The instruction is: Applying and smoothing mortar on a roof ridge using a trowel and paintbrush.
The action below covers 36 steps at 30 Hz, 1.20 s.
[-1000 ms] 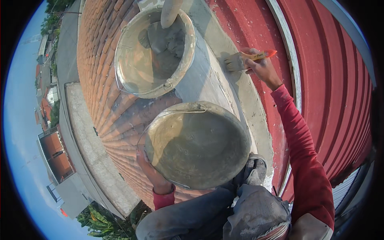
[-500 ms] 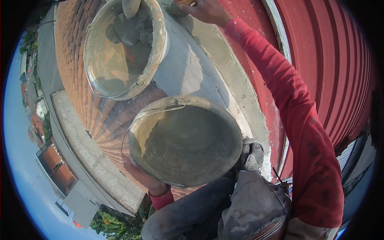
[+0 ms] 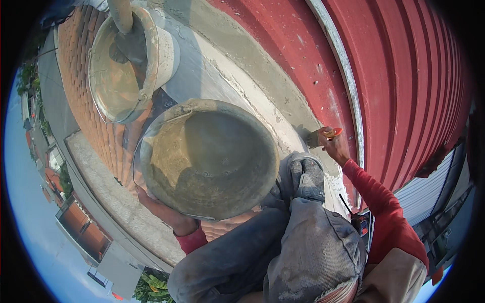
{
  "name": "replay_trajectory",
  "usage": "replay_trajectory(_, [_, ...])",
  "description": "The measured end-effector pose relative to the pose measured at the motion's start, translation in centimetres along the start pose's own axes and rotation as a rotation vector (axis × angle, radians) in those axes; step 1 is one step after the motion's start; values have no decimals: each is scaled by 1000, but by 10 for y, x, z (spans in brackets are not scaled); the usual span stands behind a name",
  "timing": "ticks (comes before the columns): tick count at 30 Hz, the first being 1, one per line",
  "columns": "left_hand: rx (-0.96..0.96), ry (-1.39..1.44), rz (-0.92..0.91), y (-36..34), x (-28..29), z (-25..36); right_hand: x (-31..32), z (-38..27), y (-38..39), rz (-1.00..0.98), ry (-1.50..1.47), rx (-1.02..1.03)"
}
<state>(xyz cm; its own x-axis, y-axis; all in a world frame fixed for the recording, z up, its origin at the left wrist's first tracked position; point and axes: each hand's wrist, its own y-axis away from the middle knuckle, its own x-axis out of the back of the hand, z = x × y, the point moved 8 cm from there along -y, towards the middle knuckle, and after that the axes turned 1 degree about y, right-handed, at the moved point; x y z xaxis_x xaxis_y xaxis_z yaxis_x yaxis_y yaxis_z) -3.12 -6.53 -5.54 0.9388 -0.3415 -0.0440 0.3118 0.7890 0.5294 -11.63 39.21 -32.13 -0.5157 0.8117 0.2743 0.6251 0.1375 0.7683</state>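
Seemingly, I'm brushing the cement strip (image 3: 283,91): right hand (image 3: 334,146) closed around the brush (image 3: 331,134), at three o'clock from the near bucket (image 3: 275,162); left hand (image 3: 154,206) at its eight, grip I can't tell. Next stroke calls for light pressure.

Right hand (image 3: 332,145) is holding brush (image 3: 333,133) at cement strip (image 3: 262,56). Left hand (image 3: 147,199) is bracing nearer bucket (image 3: 169,159).

The cement strip (image 3: 240,48) beyond the brush (image 3: 331,133) lies open; a shoe (image 3: 309,178) crowds this side.
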Motion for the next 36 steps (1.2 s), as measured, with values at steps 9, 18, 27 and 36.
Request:
replay_trajectory(9, [24,35,-113,10,-18,3,-27,-355,-144,185,-666,785])
replay_trajectory(18, [-111,-83,-13,4,10,17,-9,-6,-40,114,-523,141])
replay_trajectory(27, [-73,-100,-86,22,-20,20,22,143,34,366,-29,-227])
replay_trajectory(36, [-260,-109,-253,18,-25,30,30,-258,54,132,-466,913])
